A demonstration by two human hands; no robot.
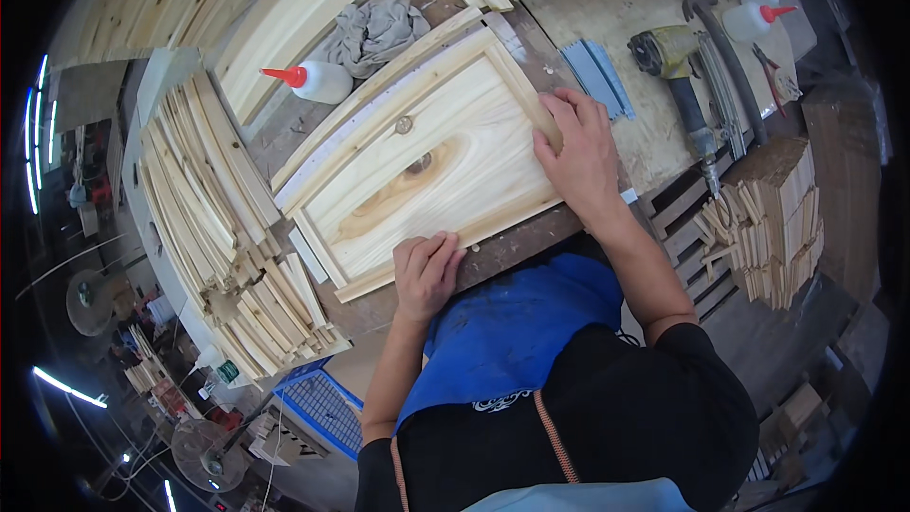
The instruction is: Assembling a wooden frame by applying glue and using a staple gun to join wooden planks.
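Squarely before me on the cluttered wooden table (654,147) lay the pale pine panel with its frame of thin light strips (427,166), the largest thing in reach and the one both my hands were on. Its long axis ran slantwise, from the near left corner up toward the far right, with a brown knot and darker grain showing near its middle.

My right hand (573,147) lay flat, fingers spread and together pressing down on the panel's right edge strip, holding nothing closed inside it; the panel stretched away to the left of that hand. My left hand (427,270) sat at the near edge, fingers curled down against the bottom frame strip, so the panel lay ahead of it, away from my body. Both touched the frame, the left at the near side, the right farther out and higher along the right side.

Left of the panel stood a tall stack of thin light wooden slats (223,228). Beyond the right hand rested a yellow and black pneumatic nail gun with a dark hose (678,71). At the far left corner lay a white glue bottle with a red nozzle (318,81), near a crumpled grey rag (374,33).
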